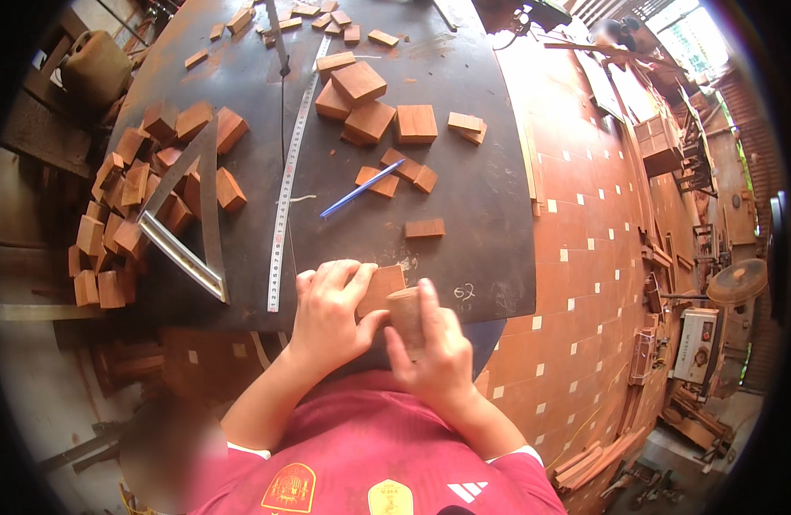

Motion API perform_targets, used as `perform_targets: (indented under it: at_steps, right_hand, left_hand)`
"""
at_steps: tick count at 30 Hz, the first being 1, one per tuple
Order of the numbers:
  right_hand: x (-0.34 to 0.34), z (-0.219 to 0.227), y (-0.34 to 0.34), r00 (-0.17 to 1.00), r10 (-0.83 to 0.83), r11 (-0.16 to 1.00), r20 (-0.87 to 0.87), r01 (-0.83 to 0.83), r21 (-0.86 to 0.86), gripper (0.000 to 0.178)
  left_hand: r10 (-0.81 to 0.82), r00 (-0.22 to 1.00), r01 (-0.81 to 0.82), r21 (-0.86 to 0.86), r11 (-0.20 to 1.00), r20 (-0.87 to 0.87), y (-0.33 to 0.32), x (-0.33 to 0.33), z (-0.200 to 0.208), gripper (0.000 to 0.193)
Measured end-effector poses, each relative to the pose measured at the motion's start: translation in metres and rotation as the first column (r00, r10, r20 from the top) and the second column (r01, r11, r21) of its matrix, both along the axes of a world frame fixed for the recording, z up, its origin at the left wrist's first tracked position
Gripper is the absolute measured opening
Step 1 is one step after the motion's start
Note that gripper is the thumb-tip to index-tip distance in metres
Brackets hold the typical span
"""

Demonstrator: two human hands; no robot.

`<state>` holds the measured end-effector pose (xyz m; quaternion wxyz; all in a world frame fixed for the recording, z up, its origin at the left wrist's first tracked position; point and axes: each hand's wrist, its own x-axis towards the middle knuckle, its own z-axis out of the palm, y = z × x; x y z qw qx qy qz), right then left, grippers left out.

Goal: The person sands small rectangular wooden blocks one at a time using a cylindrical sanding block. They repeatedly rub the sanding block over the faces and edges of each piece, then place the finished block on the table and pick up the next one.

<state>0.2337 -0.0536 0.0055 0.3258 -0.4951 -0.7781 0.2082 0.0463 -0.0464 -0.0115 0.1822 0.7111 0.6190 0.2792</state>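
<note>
At the table's near edge, my left hand (pixel 331 300) grips a flat reddish-brown wooden block (pixel 383 285), its thumb and fingers closed on the left side. My right hand (pixel 434 348) is closed round a paler brown piece with a rounded top edge (pixel 405 311). That piece is up against the right side of the block; its exact kind I cannot make out. Just beyond the hands lies a small wooden block (pixel 424 228). Farther off, a blue pen (pixel 361 189) rests across some small blocks (pixel 410 169).
On the dark table (pixel 490 206), a white ruler strip (pixel 290 180) runs away from me. Left of it, a metal triangle square (pixel 210 197) leans over a heap of wooden blocks (pixel 121 197). Larger blocks (pixel 359 83) are stacked beyond the pen. A tiled floor (pixel 576 283) stretches right.
</note>
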Motion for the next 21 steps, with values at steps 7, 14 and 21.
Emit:
perform_targets:
  at_steps: [7,14,21]
  right_hand:
    - [-0.002,-0.007,0.035,1.000,0.027,0.996,0.007,-0.027,-0.081,0.080]
    - [0.006,-0.016,0.020,0.997,0.021,1.000,-0.073,-0.020,0.001,0.081]
    - [-0.002,-0.015,0.043,0.995,-0.021,0.998,-0.099,0.014,-0.068,0.077]
  left_hand:
    - [0.003,0.999,-0.003,0.005,1.000,0.034,0.001,0.000,-0.002,0.064]
    - [0.015,0.999,-0.015,0.014,1.000,0.030,0.001,-0.001,-0.002,0.063]
    - [0.018,1.000,-0.018,0.003,1.000,0.018,-0.001,0.002,-0.003,0.065]
